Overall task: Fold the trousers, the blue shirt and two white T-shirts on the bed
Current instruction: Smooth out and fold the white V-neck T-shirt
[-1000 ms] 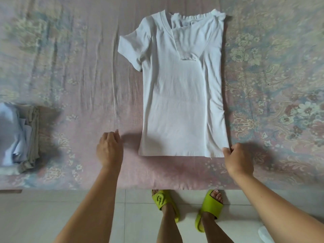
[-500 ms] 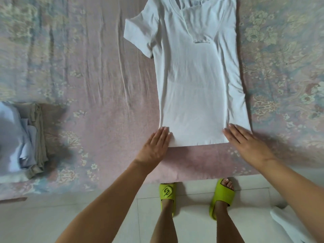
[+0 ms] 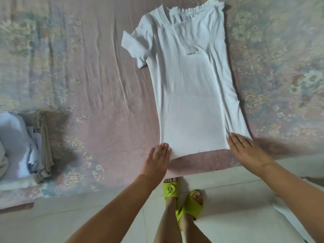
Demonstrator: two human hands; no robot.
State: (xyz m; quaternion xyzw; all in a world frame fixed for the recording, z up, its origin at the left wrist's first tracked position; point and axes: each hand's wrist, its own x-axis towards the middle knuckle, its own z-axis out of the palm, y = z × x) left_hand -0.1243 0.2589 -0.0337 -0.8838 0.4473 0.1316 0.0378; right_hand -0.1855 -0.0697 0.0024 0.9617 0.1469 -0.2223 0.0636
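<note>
A white T-shirt (image 3: pixel 191 88) lies flat on the bed, collar far, hem near. Its right side is folded inward, with that sleeve lying over the chest; the left sleeve sticks out. My left hand (image 3: pixel 157 157) lies flat with straight fingers at the hem's left corner. My right hand (image 3: pixel 245 149) presses flat on the hem's right corner. At the left edge lies a pile with the folded blue shirt (image 3: pixel 15 144) on the beige trousers (image 3: pixel 43 144).
The bed's pink floral sheet (image 3: pixel 87 85) spreads wide to the left and right of the T-shirt. Its near edge runs just below my hands. My feet in green slippers (image 3: pixel 180 199) stand on the pale tile floor. A white cloth (image 3: pixel 294 218) shows at lower right.
Both hands went from curled beside the hem to flat with straight fingers on its two corners. The view shifted, and the T-shirt now lies slightly slanted.
</note>
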